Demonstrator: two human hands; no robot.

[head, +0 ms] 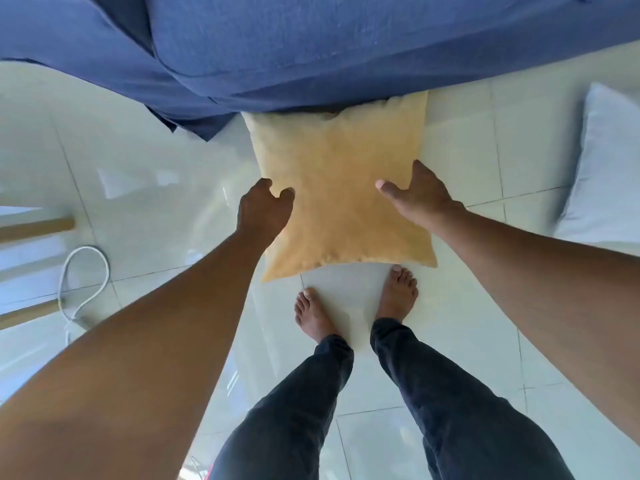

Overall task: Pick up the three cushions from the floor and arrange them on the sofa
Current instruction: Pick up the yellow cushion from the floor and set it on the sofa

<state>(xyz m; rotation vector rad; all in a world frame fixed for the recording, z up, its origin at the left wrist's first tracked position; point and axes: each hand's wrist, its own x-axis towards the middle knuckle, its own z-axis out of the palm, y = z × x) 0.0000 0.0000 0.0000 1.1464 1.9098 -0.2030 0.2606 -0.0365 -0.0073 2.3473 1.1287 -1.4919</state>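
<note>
A square yellow cushion [341, 188] lies on the tiled floor right before my bare feet, its far edge tucked against the blue sofa [311, 46]. My left hand [265, 206] curls around the cushion's left edge. On the right edge rests my right hand [417, 194], thumb on top and fingers past the side. A white cushion [609, 168] lies on the floor at the far right, partly cut off by the frame. No third cushion is in view.
The sofa's blue cover hangs down to the floor at the left [194, 123]. A white cable [85, 282] loops on the tiles at the left, beside wooden furniture legs [38, 228].
</note>
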